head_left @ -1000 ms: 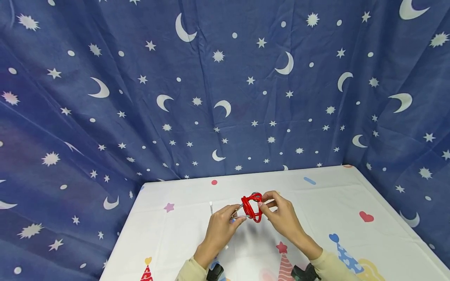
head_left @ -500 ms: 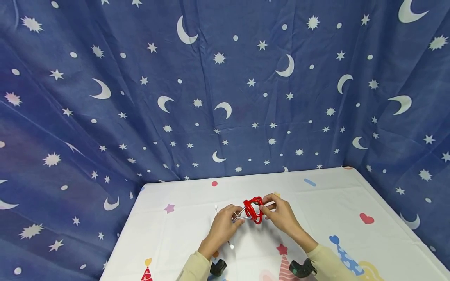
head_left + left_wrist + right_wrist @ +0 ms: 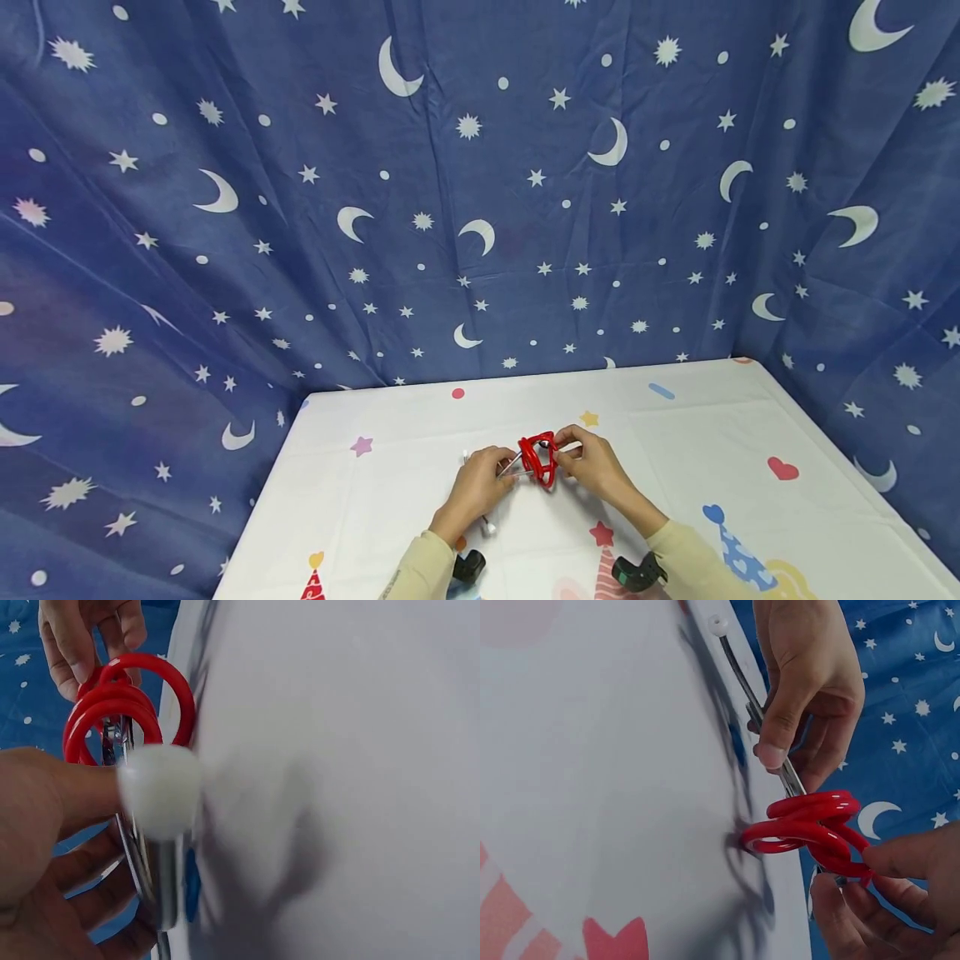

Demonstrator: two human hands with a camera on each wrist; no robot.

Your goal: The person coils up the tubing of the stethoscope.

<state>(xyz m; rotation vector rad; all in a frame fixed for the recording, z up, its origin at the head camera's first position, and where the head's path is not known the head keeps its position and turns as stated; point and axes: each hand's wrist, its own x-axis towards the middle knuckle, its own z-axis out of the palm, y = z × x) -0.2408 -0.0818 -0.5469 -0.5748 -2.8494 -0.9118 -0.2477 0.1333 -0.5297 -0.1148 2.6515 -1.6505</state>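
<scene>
Both hands hold a stethoscope (image 3: 531, 460) up over the table, its red tubing wound into several loops. In the head view my left hand (image 3: 477, 485) grips the silver ear tubes (image 3: 135, 859) between thumb and fingers. A white ear tip (image 3: 161, 791) sticks out close to the left wrist camera, and another white tip (image 3: 718, 625) shows in the right wrist view. The fingertips of my right hand (image 3: 592, 465) pinch the end of the red tubing (image 3: 810, 832) at the far side of the coil. A bit of metal beside those fingers is mostly hidden.
A white cloth printed with party hats, stars and a heart covers the table (image 3: 360, 508). Behind and to the sides hangs a blue curtain (image 3: 480, 167) with moons and stars. Dark camera mounts (image 3: 637, 573) sit at both wrists.
Both hands have come slightly lower and nearer in the head view, carrying the stethoscope along. The coil has tilted, and a white ear tip now shows below the left hand.
</scene>
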